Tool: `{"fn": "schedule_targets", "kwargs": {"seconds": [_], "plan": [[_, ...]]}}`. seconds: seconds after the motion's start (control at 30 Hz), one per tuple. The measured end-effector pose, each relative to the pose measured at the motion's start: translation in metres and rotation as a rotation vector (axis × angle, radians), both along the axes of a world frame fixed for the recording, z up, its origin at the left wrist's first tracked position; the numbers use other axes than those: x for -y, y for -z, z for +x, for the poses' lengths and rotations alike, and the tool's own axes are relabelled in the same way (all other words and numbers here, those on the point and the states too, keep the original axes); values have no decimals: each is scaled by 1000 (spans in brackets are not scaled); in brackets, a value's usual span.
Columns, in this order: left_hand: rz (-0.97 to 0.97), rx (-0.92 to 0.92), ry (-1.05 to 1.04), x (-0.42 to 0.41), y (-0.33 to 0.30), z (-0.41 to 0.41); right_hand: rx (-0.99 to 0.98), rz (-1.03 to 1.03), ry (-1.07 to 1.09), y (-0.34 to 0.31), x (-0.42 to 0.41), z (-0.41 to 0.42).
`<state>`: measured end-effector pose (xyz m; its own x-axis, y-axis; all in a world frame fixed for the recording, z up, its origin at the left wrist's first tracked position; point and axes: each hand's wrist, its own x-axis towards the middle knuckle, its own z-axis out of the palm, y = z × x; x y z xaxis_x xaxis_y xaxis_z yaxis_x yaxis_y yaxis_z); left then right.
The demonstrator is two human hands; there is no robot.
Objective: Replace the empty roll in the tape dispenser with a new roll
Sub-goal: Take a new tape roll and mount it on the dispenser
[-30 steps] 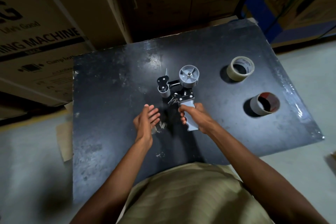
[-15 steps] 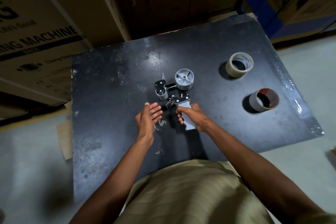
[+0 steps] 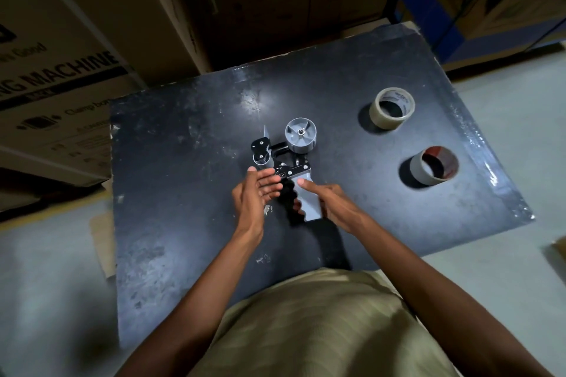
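Bare hub, new roll waiting.
Right hand [image 3: 329, 202] grips the grey pistol-handled tape dispenser [image 3: 294, 168] mid-frame; left hand [image 3: 255, 193] is flat-fingered beside it. Steady the handle, then fetch the beige tape roll [image 3: 392, 109], upper right on the black bench [image 3: 183, 223].

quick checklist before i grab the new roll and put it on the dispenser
1. Hub of the tape dispenser bare, no roll on it: ok.
2. Dispenser steadied: right hand grips the handle: ok.
3. Left hand free: fingers straight, holding nothing: ok.
4. New tape roll on the table, apart from other things: ok.
5. Empty core off the dispenser, set aside: ok.
6. Loose end of the new tape findable: cannot tell.
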<state>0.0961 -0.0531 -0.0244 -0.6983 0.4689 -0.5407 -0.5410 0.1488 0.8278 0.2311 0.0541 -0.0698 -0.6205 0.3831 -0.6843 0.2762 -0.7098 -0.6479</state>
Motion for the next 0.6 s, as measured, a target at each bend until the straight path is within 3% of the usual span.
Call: {"fn": "schedule_targets", "kwargs": {"seconds": [0.13,0.27,0.33,0.47,0.53,0.6], "plan": [[57,-22,48,-22,-15,13,122,96,13,-3,-18,27],[109,-25,128,-52,-28,27,166,194,159,-18,-51,42],[128,-31,191,-67,-30,33,227,359,228,-22,-74,44],[127,-14,311,-105,-30,46,483,901,321,-26,-127,50],[106,-19,364,-122,-26,50,550,1137,290,-31,-149,48],[82,-26,404,-136,-21,53,621,1241,157,-29,-171,43]]}}
